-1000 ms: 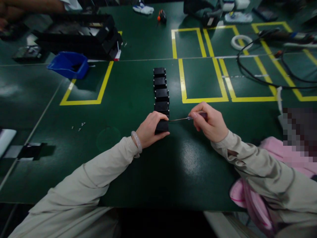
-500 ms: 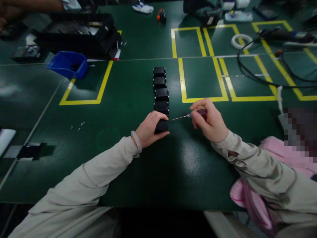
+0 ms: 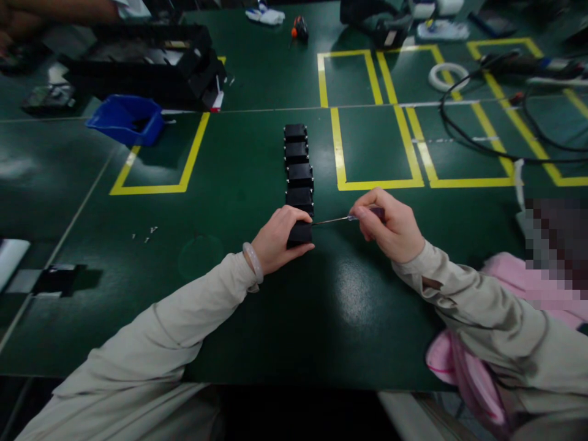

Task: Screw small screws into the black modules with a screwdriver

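Note:
My left hand grips a small black block between thumb and fingers, at the near end of a row. Several similar black blocks with silver screws along their sides run away from me beyond it. In my right hand is a screwdriver, lying nearly level, its handle mostly covered by my fingers. The screwdriver's tip meets the right side of the held block; the exact contact point is too small to make out. Some loose screws lie on the table to the left.
A blue bin and stacked black trays stand at the back left, with a person's arm behind. Yellow tape marks the green table. At the right are a white tape roll, a black cable and pink cloth.
The fingers of my right hand have shifted and closed further round the screwdriver handle. My left hand and the black blocks have stayed put.

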